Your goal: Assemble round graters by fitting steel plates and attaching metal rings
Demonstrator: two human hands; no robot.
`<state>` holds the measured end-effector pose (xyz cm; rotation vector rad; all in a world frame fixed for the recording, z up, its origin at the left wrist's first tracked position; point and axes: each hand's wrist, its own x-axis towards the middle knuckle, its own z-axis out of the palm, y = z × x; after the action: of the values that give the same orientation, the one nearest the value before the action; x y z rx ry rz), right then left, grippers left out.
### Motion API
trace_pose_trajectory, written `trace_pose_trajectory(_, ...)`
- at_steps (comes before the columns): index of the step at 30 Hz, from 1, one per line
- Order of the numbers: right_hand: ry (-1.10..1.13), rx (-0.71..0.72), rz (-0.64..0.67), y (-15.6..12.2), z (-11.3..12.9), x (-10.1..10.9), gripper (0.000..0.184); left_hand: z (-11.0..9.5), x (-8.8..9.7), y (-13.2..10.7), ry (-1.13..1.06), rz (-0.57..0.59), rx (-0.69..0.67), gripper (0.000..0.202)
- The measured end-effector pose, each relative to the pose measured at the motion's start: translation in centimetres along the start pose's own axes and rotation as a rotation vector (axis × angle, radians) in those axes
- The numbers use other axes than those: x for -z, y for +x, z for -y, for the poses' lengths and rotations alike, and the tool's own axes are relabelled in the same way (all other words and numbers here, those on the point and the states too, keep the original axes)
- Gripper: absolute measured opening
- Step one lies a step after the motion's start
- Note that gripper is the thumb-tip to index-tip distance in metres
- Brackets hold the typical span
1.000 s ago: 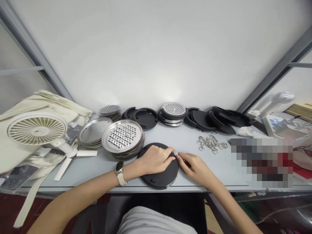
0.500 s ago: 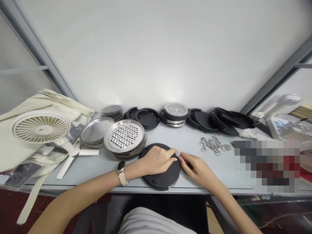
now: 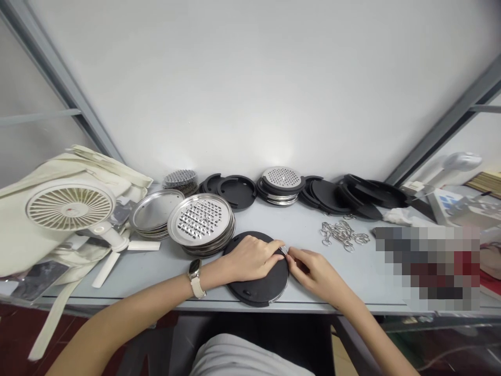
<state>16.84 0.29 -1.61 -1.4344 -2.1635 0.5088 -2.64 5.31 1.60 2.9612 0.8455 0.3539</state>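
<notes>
My left hand [image 3: 250, 258] lies flat on a round black disc [image 3: 258, 288], which has a thin metal rim along its right edge. Its fingertips reach that disc's upper right edge. My right hand [image 3: 313, 271] pinches a small metal piece [image 3: 283, 250] at the rim, right beside my left fingertips. Fingers hide most of this piece, so I cannot tell its exact kind. A white-strapped watch [image 3: 194, 271] sits on my left wrist.
Stacks of steel grater discs [image 3: 201, 222] and plain steel plates [image 3: 156, 211] stand left of the hands. Black rings [image 3: 237, 190] line the back. A heap of metal chain links [image 3: 343, 235] lies right, beside a pixelated patch [image 3: 426, 269]. A white fan [image 3: 70, 206] rests on a canvas bag [image 3: 23, 245].
The view has shifted slightly, so the table items sit a little further right and lower. Both hands stay at the disc's rim with the same hold.
</notes>
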Motion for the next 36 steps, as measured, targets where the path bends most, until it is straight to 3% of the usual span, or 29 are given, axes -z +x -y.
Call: trace_pose_trajectory(36, 0.117, -0.070, 0.009, 0.15, -0.31, 0.11, 0.031, 0.02, -0.20, -0.02, 0.020, 0.001, 0.000, 0.032)
